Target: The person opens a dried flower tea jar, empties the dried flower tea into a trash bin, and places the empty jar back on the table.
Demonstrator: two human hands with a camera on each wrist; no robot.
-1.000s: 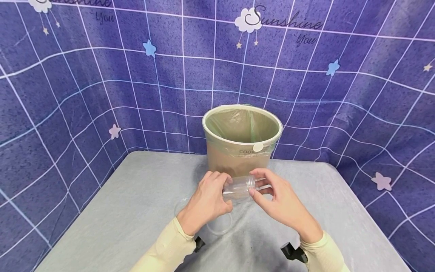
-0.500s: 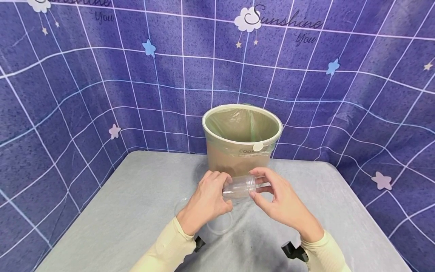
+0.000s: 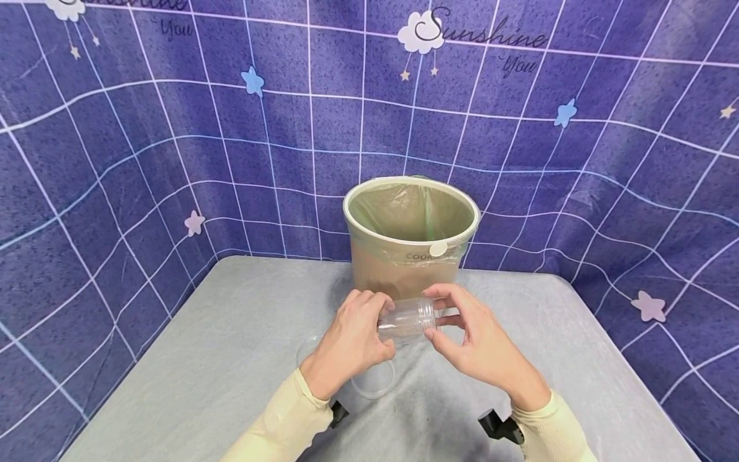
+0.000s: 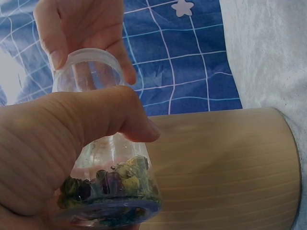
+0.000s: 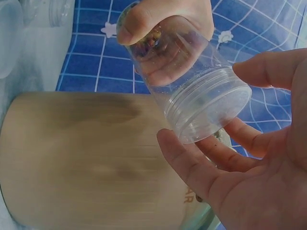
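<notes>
A clear plastic jar [image 3: 402, 317] is held tilted nearly on its side in front of the bin. Dried flower buds [image 4: 125, 178] lie at its base, seen best in the left wrist view. My left hand [image 3: 359, 330] grips the jar's body, its thumb across the wall. My right hand [image 3: 476, 340] holds the threaded end between thumb and fingertips. In the right wrist view, that threaded end [image 5: 206, 108] is clear; I cannot tell whether a clear lid is on it. The palm of my right hand [image 5: 259, 167] stands apart from the jar.
An oval beige bin [image 3: 404, 273] with a green liner stands behind the hands. Clear round plastic pieces [image 3: 373, 396] lie by my left forearm on the grey table [image 3: 242, 321]. A clear threaded container [image 5: 45, 12] shows at the right wrist view's corner. Blue patterned cloth [image 3: 288, 128] surrounds the table.
My right hand has shifted very slightly at the jar's threaded end. My left hand and the jar stay almost in place.
</notes>
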